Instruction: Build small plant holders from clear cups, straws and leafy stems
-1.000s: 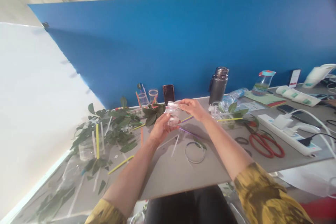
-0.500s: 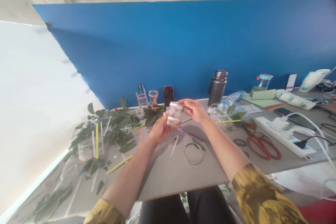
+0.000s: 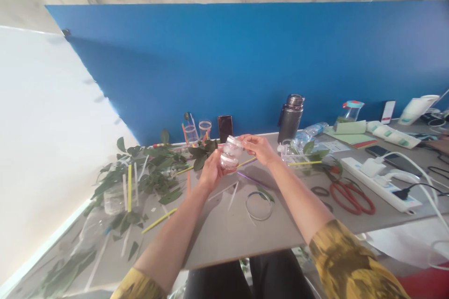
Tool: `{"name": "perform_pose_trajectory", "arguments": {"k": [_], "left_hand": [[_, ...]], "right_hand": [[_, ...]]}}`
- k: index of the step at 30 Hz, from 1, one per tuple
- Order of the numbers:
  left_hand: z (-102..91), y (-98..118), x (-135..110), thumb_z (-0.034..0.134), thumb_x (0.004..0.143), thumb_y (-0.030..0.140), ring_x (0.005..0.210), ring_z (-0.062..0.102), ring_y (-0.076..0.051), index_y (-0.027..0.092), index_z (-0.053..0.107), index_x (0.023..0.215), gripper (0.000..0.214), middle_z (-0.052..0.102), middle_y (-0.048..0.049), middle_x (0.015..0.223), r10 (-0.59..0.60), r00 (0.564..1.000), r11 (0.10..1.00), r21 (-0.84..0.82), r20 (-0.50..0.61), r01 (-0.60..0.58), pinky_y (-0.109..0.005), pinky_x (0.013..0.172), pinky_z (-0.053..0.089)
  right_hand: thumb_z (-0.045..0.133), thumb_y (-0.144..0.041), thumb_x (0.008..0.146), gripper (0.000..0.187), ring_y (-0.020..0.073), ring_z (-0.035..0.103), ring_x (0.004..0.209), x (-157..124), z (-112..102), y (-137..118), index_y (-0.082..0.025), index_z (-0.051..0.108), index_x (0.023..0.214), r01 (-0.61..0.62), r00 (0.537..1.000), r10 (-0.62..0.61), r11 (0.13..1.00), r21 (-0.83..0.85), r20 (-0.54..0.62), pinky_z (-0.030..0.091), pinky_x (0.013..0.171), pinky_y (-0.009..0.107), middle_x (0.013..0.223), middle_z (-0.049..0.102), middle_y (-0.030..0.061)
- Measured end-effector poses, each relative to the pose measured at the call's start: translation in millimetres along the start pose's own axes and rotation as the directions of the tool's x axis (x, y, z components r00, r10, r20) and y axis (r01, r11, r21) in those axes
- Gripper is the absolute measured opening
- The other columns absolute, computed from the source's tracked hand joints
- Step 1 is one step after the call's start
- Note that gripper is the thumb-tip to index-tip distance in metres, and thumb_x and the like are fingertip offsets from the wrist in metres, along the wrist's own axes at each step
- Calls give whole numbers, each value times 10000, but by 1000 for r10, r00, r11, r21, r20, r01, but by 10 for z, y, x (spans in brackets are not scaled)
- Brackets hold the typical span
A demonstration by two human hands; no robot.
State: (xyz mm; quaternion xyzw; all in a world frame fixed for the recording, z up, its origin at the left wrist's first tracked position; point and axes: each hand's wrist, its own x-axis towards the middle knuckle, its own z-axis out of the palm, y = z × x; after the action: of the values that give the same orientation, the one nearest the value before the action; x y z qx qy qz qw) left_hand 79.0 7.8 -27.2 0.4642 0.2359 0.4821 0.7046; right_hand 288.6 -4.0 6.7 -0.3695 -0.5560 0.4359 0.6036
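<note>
holding a clear container [image 3: 230, 153] with pale bands in both hands, up over the grey table [image 3: 228, 243] and in front of the phone [image 3: 225, 126] propped near the blue board [image 3: 224, 65]. gripping its lower part in the left hand [image 3: 212, 168], with fingers curled around the side. pinching its upper edge with the fingertips of the right hand [image 3: 258, 146]; hard to make out the thumb there. facing a loose heap of green leaves [image 3: 156, 182] and cut straws to the left, with a yellow straw [image 3: 159, 220] lying nearer. also facing two clear cups [image 3: 191, 134] standing close together behind the leaves. reaching past a wire ring [image 3: 258, 205] lying flat between the forearms. bordered on the right by a dark flask [image 3: 291, 119] standing upright, a plastic bottle [image 3: 315, 130] on its side, red-handled scissors [image 3: 352, 198] lying flat, and a white power strip [image 3: 379, 186] with plugs and cords in it.
</note>
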Motion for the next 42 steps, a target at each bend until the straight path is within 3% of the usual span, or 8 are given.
{"name": "perform_pose_trajectory", "arguments": {"k": [5,9,13,18,21,25,34,42], "left_hand": [[49,-25,-24,620,864,779,976,762,-321,148,645,1332,786,764,-176,1145,-19,1000,998,-60,-12,19,-457,814,623],[94,-2,-72,905,733,501,960,740,-261,195,708,1178,575,757,-94,1116,55,998,998,9,-6,-55,-392,816,610],[106,-15,-75,938,689,375,925,705,-213,185,739,1073,473,741,-66,1061,151,988,986,69,-30,-149,-334,816,568],[94,-38,-30,964,624,305,1034,674,-212,234,669,1199,649,686,-54,1119,368,906,916,249,-210,-314,-302,893,525],[60,-52,0,965,603,321,1081,671,-242,225,635,1238,722,672,-79,1171,465,858,847,392,-218,-359,-345,945,525],[-3,-84,9,934,648,391,1084,664,-259,212,621,1237,690,649,-113,1250,568,807,715,582,-161,-387,-398,942,539],[-56,-145,-40,909,758,366,1188,563,-304,225,531,1358,723,561,-132,1243,803,560,108,874,204,-474,-486,1019,502],[-97,-216,-15,869,800,286,1206,558,-306,247,500,1427,728,517,-126,1255,791,516,-45,872,329,-487,-493,1048,505]], "right_hand": [[909,-564,595,437,78,397,606,5,38,-38,-188,724,719,19,997,-16,999,42,-73,295,535,280,1100,714,73],[931,-576,559,463,75,365,562,15,11,-19,-195,730,729,9,995,-1,997,75,-104,258,519,278,898,713,48],[863,-663,653,511,99,363,554,21,8,-8,-209,764,866,33,994,-20,992,119,-112,260,510,274,672,590,1],[820,-650,687,470,114,347,527,28,50,-46,-217,691,816,57,906,-61,998,-22,-418,259,497,277,543,446,-48],[783,-550,721,364,115,404,519,-7,128,-77,-202,682,749,21,908,-93,984,-179,-408,297,506,274,547,519,-34],[714,-483,745,323,129,496,522,-84,275,-144,-168,752,806,-8,941,-78,967,-253,-329,352,524,268,564,607,-10],[691,-365,698,300,142,540,528,-137,372,-232,-146,830,849,-122,941,16,948,-293,-339,361,519,261,566,652,9],[726,-265,599,183,111,475,495,-96,368,-204,-138,790,715,-257,889,183,958,-128,-419,309,503,248,464,555,-32]]}}
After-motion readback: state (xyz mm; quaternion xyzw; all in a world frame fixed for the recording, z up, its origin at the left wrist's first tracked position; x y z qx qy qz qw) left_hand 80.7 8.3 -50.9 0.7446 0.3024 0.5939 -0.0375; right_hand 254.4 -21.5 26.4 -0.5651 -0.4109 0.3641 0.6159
